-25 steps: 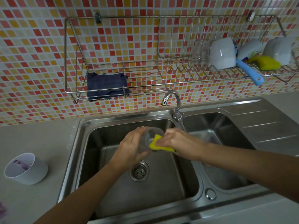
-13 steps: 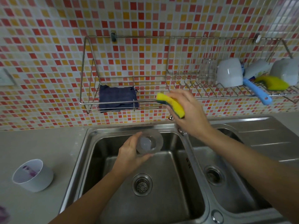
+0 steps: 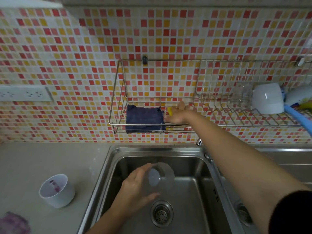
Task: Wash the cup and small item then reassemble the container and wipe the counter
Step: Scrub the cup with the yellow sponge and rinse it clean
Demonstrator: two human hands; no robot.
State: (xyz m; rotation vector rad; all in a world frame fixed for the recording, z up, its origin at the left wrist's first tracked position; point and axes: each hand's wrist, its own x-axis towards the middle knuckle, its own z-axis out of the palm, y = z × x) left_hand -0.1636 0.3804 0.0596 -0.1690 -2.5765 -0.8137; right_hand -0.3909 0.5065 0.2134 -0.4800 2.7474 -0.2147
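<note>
My left hand [image 3: 135, 186] grips a clear plastic cup [image 3: 162, 177] over the left sink basin [image 3: 190, 196], its mouth turned toward me. My right hand [image 3: 178, 114] reaches up into the wire wall rack [image 3: 118, 92] and holds a yellow sponge [image 3: 170, 110] beside a dark blue cloth [image 3: 144, 118]. A white container [image 3: 57, 191] with a small purple item [image 3: 54, 185] inside stands on the grey counter [image 3: 42, 162] to the left of the sink. A purple object [image 3: 13, 222] lies at the counter's bottom left corner.
The drain [image 3: 161, 213] sits below the cup. Upturned white bowls [image 3: 267, 98], a clear glass [image 3: 241, 95] and a blue-handled tool [image 3: 295, 115] fill the rack's right part. A wall socket [image 3: 23, 93] is at left. My arm hides most of the faucet [image 3: 199, 141].
My right hand lifted the sponge away from the cup and up into the wire rack beside the blue cloth. The left hand kept the cup over the basin.
</note>
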